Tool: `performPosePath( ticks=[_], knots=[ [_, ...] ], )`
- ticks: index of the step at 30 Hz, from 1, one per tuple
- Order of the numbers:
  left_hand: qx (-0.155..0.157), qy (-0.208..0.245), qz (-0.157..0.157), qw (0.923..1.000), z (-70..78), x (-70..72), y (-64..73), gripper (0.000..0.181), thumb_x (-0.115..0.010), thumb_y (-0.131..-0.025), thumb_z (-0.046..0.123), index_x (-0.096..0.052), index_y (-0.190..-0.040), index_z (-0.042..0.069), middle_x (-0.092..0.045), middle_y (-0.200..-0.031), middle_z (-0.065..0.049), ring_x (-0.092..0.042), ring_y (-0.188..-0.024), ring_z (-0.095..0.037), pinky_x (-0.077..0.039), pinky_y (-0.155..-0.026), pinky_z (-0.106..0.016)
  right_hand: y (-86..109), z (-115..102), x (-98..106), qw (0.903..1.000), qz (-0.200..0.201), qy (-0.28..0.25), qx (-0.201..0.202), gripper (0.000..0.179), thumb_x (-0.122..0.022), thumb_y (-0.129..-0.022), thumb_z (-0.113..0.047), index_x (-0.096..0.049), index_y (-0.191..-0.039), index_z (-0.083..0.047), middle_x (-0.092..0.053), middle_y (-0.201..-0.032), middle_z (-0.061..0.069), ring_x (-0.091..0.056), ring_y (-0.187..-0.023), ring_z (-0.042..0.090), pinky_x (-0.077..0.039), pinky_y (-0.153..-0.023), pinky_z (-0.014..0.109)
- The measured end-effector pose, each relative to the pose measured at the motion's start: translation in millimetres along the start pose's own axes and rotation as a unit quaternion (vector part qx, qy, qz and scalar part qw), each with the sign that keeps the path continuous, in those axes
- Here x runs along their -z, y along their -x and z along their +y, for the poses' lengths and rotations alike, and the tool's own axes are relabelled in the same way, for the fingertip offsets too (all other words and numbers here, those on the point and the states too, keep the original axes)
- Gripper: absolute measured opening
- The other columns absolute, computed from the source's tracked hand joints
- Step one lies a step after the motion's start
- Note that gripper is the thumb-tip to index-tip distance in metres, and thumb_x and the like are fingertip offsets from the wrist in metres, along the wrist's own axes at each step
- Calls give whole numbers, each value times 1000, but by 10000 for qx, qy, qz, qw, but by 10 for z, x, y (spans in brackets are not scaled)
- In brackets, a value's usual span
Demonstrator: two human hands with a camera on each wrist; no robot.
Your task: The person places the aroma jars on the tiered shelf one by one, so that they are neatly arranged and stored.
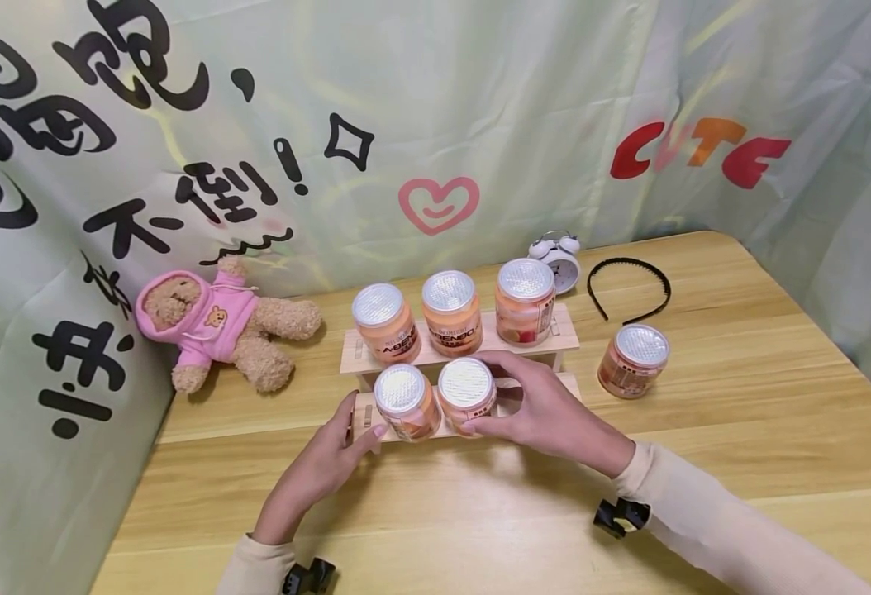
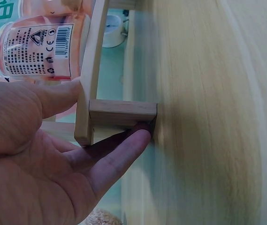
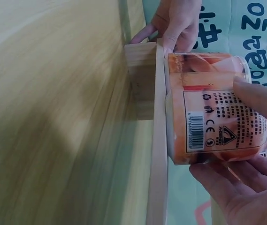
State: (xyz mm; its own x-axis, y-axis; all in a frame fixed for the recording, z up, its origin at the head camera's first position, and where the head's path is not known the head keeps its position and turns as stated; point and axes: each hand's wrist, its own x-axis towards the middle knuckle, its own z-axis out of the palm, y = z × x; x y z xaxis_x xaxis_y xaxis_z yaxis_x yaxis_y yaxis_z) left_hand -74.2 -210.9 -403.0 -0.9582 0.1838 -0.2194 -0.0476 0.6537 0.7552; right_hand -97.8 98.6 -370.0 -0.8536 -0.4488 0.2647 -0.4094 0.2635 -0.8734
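A two-step wooden rack (image 1: 569,335) bears jars with orange labels and silver lids, three on its upper step and two on its lower. My right hand (image 1: 540,405) grips the right-hand jar (image 1: 467,384) of the lower step, thumb on the near side and fingers behind. In the right wrist view that jar (image 3: 217,122) stands at the board, its barcode label facing out. My left hand (image 1: 331,450) holds the left end of the lower step, beside the other jar (image 1: 407,402). Its thumb lies on the board (image 2: 92,61), with fingers at the supporting leg (image 2: 124,110).
Another jar (image 1: 633,361) stands alone on the wooden table (image 1: 763,430), right of the rack. A black headband (image 1: 666,281) and a white alarm clock (image 1: 565,268) are behind it. A teddy bear in a pink hoodie (image 1: 220,318) lies at the left, against the printed cloth.
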Motion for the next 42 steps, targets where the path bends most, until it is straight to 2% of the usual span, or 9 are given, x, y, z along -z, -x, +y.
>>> performPosePath(
  ticks=[9,12,16,20,25,26,31,38,42],
  knots=[
    [37,69,-65,9999,8,9,-15,83,-58,-104,35,-11,-159,-5,-72,-87,-6,-32,-144,-41,-26,-116,-57,135,43,89,9997,98,-133,153,71,-93,-72,-9,-59,-134,-3,-62,-133,11,-62,-120,29,-53,-97,34],
    [9,61,-24,10000,9,7,-8,83,-59,-104,35,-11,-159,-6,-70,-113,-19,-31,-144,-43,-26,-116,-58,227,46,142,9996,154,-229,19,68,-92,-73,-8,-59,-133,-1,-60,-135,15,-61,-120,32,-53,-96,36],
    [-18,71,-3,10000,5,1,-5,83,-59,-104,35,-12,-159,-6,-46,-147,-32,-29,-144,-44,-27,-115,-58,382,60,222,9991,277,-244,-210,67,-91,-75,-9,-58,-132,1,-60,-133,20,-64,-116,37,-55,-92,37],
    [-24,63,-17,10000,6,6,-3,83,-59,-104,35,-12,-159,-6,-56,-138,-29,-28,-145,-44,-26,-116,-58,548,77,309,9984,515,188,-156,65,-92,-75,-12,-61,-130,1,-65,-127,20,-68,-108,33,-57,-89,37],
    [-42,24,-28,10000,6,13,14,84,-58,-104,37,-11,-159,-6,-48,-144,-32,-29,-144,-46,-26,-115,-59,774,128,432,9939,850,692,-103,65,-93,-72,-9,-62,-128,0,-68,-121,15,-70,-101,25,-57,-87,29],
    [-26,16,-35,10000,6,13,18,84,-58,-104,38,-11,-159,-6,-56,-136,-31,-30,-144,-45,-26,-115,-58,819,145,458,9925,919,798,-115,65,-93,-71,-8,-62,-128,0,-68,-120,14,-70,-101,23,-56,-87,27],
    [-30,12,-15,10000,7,5,28,85,-58,-104,39,-11,-159,-6,-62,-128,-28,-31,-143,-46,-27,-115,-58,1031,238,603,9850,1240,1138,-388,59,-93,-70,-4,-65,-122,-1,-69,-117,14,-68,-98,11,-54,-84,18],
    [-70,-11,35,10000,18,-3,24,83,-59,-104,36,-13,-159,-6,-55,-138,-29,-31,-143,-46,-28,-114,-59,1195,395,855,9705,1518,1537,-1071,57,-93,-72,-7,-64,-120,1,-68,-117,19,-66,-93,0,-54,-76,15],
    [-72,-76,11,9999,18,-1,20,84,-58,-104,38,-12,-159,-7,-44,-147,-34,-32,-142,-47,-29,-114,-59,1212,476,1000,9586,1512,1788,-1623,59,-93,-74,-15,-62,-121,3,-68,-115,23,-69,-89,8,-54,-70,15]
  ],
)
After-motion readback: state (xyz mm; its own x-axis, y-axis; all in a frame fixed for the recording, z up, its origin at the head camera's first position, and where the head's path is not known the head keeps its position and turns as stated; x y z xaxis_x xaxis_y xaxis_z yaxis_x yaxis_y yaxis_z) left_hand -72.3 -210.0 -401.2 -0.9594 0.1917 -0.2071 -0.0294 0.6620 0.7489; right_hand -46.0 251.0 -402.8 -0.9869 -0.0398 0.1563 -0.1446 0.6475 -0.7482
